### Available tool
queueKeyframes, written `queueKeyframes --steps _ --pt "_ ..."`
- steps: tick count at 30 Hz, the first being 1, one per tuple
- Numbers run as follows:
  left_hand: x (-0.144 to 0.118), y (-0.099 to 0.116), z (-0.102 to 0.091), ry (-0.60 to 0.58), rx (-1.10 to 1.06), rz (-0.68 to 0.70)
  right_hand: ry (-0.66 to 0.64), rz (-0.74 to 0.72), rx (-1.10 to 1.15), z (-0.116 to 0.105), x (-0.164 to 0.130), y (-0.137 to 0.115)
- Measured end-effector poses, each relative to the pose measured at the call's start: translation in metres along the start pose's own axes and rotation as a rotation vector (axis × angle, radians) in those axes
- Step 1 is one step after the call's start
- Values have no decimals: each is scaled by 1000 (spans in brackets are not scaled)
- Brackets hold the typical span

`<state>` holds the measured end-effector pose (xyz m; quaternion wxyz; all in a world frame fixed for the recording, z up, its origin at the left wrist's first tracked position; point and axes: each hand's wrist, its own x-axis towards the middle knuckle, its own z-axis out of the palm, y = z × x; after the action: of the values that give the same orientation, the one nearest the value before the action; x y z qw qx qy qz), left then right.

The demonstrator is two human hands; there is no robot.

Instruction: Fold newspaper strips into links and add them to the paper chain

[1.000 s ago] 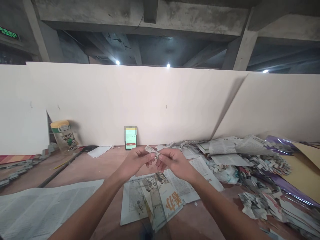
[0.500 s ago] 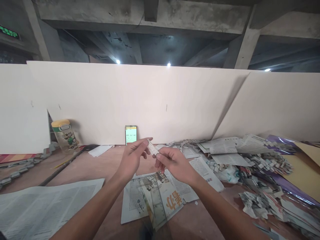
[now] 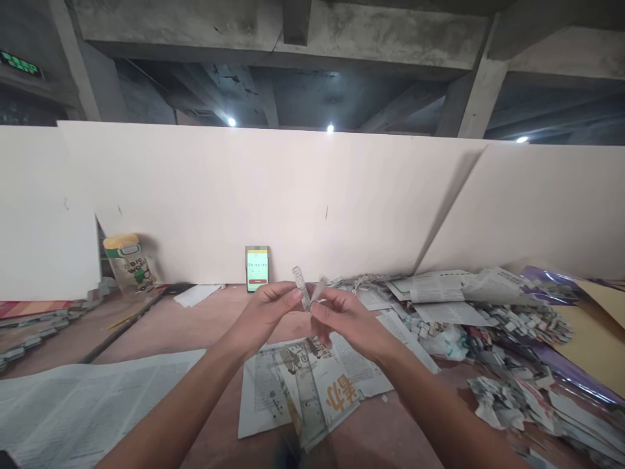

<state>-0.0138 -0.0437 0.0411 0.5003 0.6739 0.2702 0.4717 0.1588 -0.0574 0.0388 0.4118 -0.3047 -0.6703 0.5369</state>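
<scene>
Item 1, nearest: a large newspaper sheet (image 3: 73, 404) is lying flat at the lower left of the reddish-brown work surface (image 3: 195, 332).

Item 2: a folded newspaper (image 3: 312, 384) bearing orange characters is lying directly below the hands, with a narrower folded piece resting across it.

Item 3: the left hand (image 3: 266, 312) is pinching a narrow folded strip of newsprint (image 3: 301, 292) between thumb and forefinger, its fingers closed tight on the lower part of the strip. The strip is standing nearly upright above the fingertips, raised in the air over the folded newspaper.

Item 4: the right hand (image 3: 342, 319) is meeting the left at the strip's base, fingers curled in and closed on a second, blurred paper end that is angling up to the right. Whether that end belongs to the same strip cannot be told.

Item 5: a heap of shredded and crumpled newspaper (image 3: 502, 345) is spreading over the right side, partly over purple sheeting (image 3: 566, 365) and a tan board (image 3: 600, 332).

Item 6: a phone (image 3: 256, 268) with a lit screen is leaning upright against the cream partition board (image 3: 312, 195), beyond the hands.

Item 7: a clear jar with a yellow lid (image 3: 127, 260) is standing at the far left, beside the partition.
</scene>
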Motion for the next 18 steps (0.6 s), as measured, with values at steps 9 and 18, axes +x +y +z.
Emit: queueKeyframes --steps 9,18 --pt "3 -2 -8 -46 -330 -60 177 -292 -232 -4 -10 -12" --pt "2 1 -4 112 -307 -72 300 -552 -595 15 -15 -16"
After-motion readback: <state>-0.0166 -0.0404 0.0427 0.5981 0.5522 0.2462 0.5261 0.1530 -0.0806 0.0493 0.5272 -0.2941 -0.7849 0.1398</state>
